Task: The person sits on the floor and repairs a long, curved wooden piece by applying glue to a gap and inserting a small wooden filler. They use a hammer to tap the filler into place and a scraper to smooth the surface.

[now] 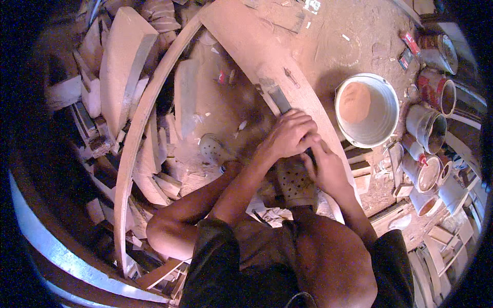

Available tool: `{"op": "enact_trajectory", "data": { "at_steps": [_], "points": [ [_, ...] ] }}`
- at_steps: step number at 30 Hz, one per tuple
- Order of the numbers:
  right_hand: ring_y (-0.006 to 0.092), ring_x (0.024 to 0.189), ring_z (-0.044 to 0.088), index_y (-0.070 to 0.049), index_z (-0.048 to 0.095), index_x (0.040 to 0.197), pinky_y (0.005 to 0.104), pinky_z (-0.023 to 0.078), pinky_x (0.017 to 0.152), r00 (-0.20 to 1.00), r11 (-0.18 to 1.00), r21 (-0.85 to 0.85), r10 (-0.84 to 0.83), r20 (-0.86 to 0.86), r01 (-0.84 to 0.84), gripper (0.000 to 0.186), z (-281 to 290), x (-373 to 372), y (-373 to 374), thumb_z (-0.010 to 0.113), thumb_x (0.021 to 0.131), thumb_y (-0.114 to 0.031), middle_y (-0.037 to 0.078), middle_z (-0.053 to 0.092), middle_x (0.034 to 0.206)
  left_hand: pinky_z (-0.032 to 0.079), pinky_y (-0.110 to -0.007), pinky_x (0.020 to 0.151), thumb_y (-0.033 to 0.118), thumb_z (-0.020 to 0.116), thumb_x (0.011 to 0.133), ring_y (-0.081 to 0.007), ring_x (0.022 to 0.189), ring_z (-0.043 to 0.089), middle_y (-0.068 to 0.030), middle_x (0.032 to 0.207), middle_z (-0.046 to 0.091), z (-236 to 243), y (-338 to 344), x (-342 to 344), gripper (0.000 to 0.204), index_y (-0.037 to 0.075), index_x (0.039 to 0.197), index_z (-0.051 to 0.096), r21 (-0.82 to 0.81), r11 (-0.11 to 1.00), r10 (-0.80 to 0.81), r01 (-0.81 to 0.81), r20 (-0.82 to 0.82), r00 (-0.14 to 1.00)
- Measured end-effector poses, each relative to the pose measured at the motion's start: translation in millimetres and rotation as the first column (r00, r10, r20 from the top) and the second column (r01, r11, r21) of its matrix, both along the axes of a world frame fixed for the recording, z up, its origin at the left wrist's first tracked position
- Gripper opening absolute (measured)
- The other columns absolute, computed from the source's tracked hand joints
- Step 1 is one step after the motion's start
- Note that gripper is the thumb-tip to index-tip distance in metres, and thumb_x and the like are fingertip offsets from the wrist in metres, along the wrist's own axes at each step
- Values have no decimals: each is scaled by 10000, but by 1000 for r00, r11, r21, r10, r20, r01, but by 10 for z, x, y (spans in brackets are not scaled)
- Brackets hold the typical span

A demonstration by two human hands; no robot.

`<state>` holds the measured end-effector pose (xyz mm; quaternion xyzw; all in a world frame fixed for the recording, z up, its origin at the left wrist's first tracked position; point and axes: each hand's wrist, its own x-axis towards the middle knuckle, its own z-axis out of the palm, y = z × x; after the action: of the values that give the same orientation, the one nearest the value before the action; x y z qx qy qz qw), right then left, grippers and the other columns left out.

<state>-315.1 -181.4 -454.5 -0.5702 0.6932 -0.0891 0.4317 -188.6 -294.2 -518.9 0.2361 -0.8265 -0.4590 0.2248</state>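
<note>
A wide, curved wooden plank runs from the top of the view down past my knees. My left hand is closed around a flat grey metal tool, whose exposed end lies along the plank's left edge. Its kind, chisel or file, is not clear. My right hand closes over the tool's rear end, close against my left fingers, where a dark bit shows. Beyond the tool's tip is a rough, darker patch on the plank's edge. My shoe is beneath my hands.
A white bucket with orange-brown matter inside stands right of the plank. Several tins and pots line the far right. A thin curved wooden strip arcs on the left, beside stacked wood offcuts. Scraps litter the dusty floor.
</note>
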Motion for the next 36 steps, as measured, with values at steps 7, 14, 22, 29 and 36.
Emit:
{"op": "enact_trajectory", "data": {
  "at_steps": [7,14,22,29,36],
  "points": [
    [399,981,532,-63,410,1402,456,448,855,994,977,-184,-101,50,108,654,-62,-103,438,683,813,-144,225,514,1103,423,-380,751,313,666,829,-248,737,584,-58,646,572,-93,200,-207,339,51,618,626,-147,975,182,-169,79,980],
    [362,1015,494,-118,448,1412,450,434,892,972,962,-272,-71,-223,8,726,-244,101,506,696,730,-94,205,499,1154,436,-402,806,241,687,818,-273,854,573,-70,743,583,34,176,-301,208,57,728,655,-165,932,339,-322,91,936],
    [374,1043,508,-264,462,1425,471,435,888,976,974,-215,-107,-189,65,642,-206,-32,484,664,822,-174,207,498,1197,368,-486,993,271,670,844,-320,1134,517,-117,1138,595,-41,-180,-368,256,76,1010,666,-201,967,184,-153,140,973],
    [300,940,516,-161,548,1353,401,414,823,945,922,-386,-138,-297,14,554,-370,-50,470,705,822,-184,149,539,1116,132,-561,1155,372,538,925,-344,1412,275,-159,1486,374,-99,-199,-550,540,70,1370,484,-292,923,344,-249,340,875],
    [297,930,532,-146,573,1323,389,463,766,961,914,-406,-117,-252,5,540,-407,-80,355,722,804,-131,160,535,1120,128,-588,1147,360,562,915,-360,1418,259,-172,1500,346,-123,-241,-576,549,78,1378,473,-340,913,356,-227,387,851]
  ]
}}
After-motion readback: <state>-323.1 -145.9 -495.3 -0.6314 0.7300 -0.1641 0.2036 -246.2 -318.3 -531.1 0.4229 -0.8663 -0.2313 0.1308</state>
